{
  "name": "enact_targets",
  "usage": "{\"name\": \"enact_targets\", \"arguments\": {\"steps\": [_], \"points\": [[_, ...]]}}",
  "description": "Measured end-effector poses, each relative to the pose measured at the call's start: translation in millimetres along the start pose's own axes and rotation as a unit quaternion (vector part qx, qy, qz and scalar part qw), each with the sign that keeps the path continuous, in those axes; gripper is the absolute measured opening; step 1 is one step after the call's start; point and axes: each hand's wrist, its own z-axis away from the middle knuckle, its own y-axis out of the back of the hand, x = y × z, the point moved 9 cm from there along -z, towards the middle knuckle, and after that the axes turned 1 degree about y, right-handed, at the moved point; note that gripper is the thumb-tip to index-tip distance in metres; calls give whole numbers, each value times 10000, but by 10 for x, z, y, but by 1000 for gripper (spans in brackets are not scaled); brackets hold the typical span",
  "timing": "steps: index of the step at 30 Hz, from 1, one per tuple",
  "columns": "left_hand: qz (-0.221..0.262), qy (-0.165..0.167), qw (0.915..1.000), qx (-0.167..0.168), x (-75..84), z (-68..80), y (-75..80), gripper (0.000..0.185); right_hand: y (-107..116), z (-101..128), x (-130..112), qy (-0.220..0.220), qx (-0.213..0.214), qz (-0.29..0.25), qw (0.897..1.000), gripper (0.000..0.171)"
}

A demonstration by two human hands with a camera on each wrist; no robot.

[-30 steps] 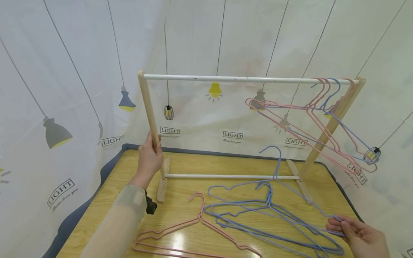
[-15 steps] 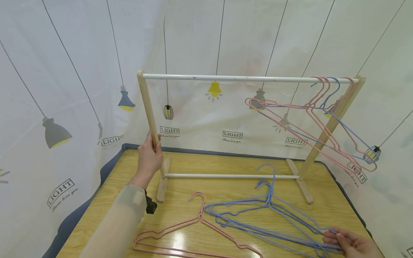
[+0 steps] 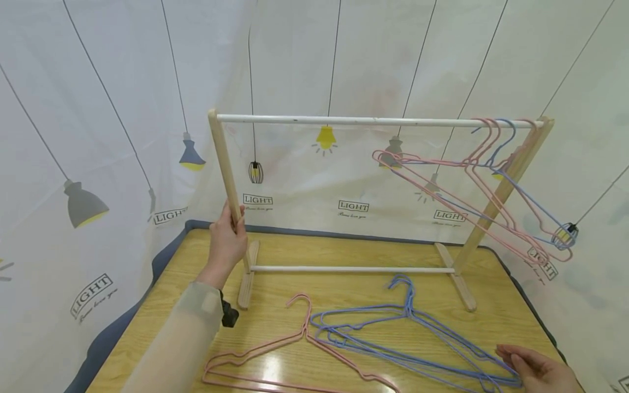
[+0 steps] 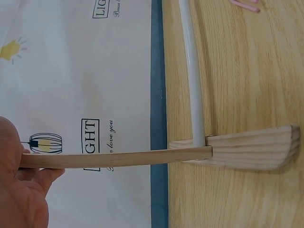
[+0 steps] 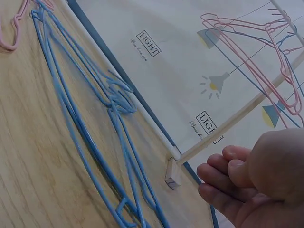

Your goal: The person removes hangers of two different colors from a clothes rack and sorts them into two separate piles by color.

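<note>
Honestly, the tangle worries me most. Those blue hangers (image 3: 408,338) lie stacked flat on the desk (image 3: 275,256) toward its right front corner, hooks nested together and pointing at the back edge, long axes running left to right and slanting toward the front right corner. Lifting one by its end would likely drag the others along, since the wires overlap. The right hand (image 3: 538,371) sits at their right ends, fingers loosely bent, touching or just above the wire; I can't tell if it's grasping anything. The left hand (image 3: 227,240) is clenched round the rack's left post (image 3: 225,164), which helps, because a snagged hanger could tip that light rack (image 3: 378,120). A pink hanger (image 3: 295,349) lies just left of the blue ones.
</note>
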Motion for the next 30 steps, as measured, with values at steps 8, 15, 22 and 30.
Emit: {"name": "enact_targets", "arguments": {"steps": [8, 15, 22, 30], "points": [[28, 150, 9999, 14, -55, 13, 18, 50, 172, 91, -291, 631, 988, -601, 9913, 25], [2, 86, 9999, 54, -72, 28, 58, 46, 473, -43, -760, 819, 1906, -1008, 9731, 33], [28, 139, 9999, 1, -70, 11, 19, 47, 747, -198, -1120, 1270, 2223, -2823, 9245, 34], [44, 169, 9998, -28, -42, -3, -14, 51, 675, -215, -1418, 2137, 1445, -3314, 9075, 29]]}}
